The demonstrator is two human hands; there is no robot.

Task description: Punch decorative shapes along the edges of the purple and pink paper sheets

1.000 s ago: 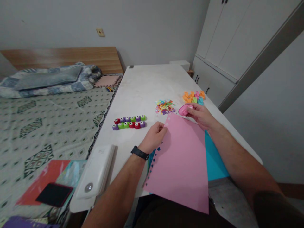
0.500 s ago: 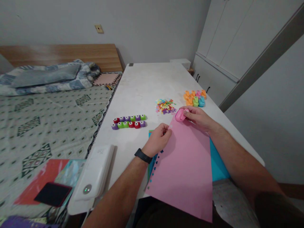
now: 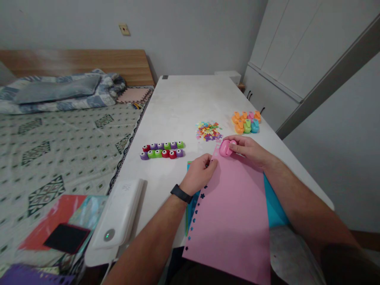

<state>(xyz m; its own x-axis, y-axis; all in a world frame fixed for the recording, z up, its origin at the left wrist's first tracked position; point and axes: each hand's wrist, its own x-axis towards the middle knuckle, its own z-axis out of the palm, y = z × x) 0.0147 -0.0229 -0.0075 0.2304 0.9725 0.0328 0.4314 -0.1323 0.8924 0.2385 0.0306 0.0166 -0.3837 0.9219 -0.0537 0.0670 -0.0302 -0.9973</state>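
My left hand point(image 3: 201, 171) pinches the left edge of a pink sheet of paper point(image 3: 233, 213), near its upper corner. A line of small shaped holes runs down that same edge. In my right hand point(image 3: 247, 149) is a pink craft punch point(image 3: 226, 148), which sits over the sheet's top edge near the left corner. Just beyond the punch lies a heap of colourful paper cutouts point(image 3: 208, 131). Blue paper point(image 3: 274, 204) shows from under the pink sheet on both sides.
Two rows of small red, purple and green punches point(image 3: 162, 150) stand on the white table point(image 3: 184, 103). Orange, green, blue and pink punches point(image 3: 246, 122) are grouped at the right. A white power bank point(image 3: 118, 215) lies at the left edge, beside the bed point(image 3: 74, 158).
My right hand has brought the pink punch left and down onto the sheet's top edge. The left hand keeps its pinch, and the sheet has shifted slightly to the right.
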